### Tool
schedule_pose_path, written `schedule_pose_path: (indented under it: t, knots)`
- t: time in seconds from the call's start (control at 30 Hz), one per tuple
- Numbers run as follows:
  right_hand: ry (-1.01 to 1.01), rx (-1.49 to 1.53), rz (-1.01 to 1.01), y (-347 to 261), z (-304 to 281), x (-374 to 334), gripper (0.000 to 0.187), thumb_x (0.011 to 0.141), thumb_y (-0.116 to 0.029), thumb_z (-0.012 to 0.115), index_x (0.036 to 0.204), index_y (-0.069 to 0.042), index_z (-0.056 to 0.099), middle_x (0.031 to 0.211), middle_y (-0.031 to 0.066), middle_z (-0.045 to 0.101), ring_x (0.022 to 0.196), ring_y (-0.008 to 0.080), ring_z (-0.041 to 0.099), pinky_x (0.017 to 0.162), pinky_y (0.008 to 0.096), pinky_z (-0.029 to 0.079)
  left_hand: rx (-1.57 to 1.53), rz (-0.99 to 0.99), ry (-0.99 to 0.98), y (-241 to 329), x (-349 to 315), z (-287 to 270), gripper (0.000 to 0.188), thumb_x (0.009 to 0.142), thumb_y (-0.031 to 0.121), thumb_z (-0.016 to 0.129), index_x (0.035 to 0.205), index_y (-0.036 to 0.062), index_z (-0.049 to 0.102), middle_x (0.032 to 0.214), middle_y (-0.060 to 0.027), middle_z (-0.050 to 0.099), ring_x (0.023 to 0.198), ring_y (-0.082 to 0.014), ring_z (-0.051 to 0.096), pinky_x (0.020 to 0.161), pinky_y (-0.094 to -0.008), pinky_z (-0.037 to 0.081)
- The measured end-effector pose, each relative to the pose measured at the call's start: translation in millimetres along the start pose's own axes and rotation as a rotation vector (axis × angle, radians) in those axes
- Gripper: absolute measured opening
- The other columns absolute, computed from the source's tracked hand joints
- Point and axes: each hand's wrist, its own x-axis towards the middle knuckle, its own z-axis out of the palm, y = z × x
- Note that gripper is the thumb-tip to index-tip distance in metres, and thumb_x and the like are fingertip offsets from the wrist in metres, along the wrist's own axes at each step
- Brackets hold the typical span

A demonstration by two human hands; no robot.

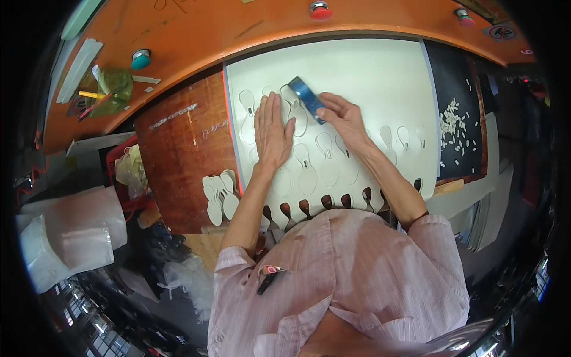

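A pale sheet (369, 71) lies in front of me, with several sole-shaped outlines cut into it. My left hand (272, 134) rests flat on it, fingers stretched out over the cut shapes at the left. My right hand (345, 122) grips the near end of a blue cutting die (306, 98). The die slants over a sole outline (298, 122), right of my left fingertips; whether it touches the sheet I cannot tell. Along the near edge, several sole-shaped holes (327, 202) show dark board beneath.
Loose cut soles (217, 196) are piled on the brown board (184, 154) at left. Small pale scraps (453, 122) lie on a black surface at right. Across the far side runs an orange machine beam (267, 18) with red buttons (320, 11) and a green button (141, 58).
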Motion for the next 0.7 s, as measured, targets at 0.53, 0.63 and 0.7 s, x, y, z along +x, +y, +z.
schedule_pose_path:
  t: [0.53,0.63,0.7]
  knots:
    - [0.225,-0.96,-0.665,16.7,12.6,-5.9,0.068,0.08,-0.018,0.084,0.137,0.007,0.054,0.128,0.0239,0.063,0.112,0.0384,0.06,0.097,0.046,0.053,-0.159,-0.045,0.334,-9.2,-49.1,-15.5,0.045,0.097,0.011,0.064,0.139,-0.0048,0.059,0.139,-0.0246,0.062,0.136,-0.0422,0.051,0.117,-0.0497,0.037]
    - [0.228,-0.949,-0.639,13.7,10.5,-6.3,0.069,0.081,-0.019,0.084,0.137,0.007,0.054,0.134,0.024,0.061,0.115,0.0385,0.059,0.098,0.0461,0.053,-0.139,-0.144,0.476,-9.5,-115.1,-22.8,0.031,0.096,0.004,0.063,0.125,-0.0052,0.065,0.123,-0.0214,0.067,0.121,-0.0402,0.057,0.107,-0.0485,0.043]
    - [0.235,-0.93,-0.67,13.2,6.9,-7.8,0.069,0.082,-0.019,0.084,0.138,0.007,0.054,0.136,0.0238,0.06,0.117,0.0382,0.059,0.098,0.0458,0.053,-0.147,-0.206,0.517,-6.4,-160.0,-18.7,0.028,0.096,0.003,0.062,0.123,-0.0055,0.065,0.12,-0.0214,0.067,0.116,-0.0402,0.057,0.104,-0.0492,0.044]
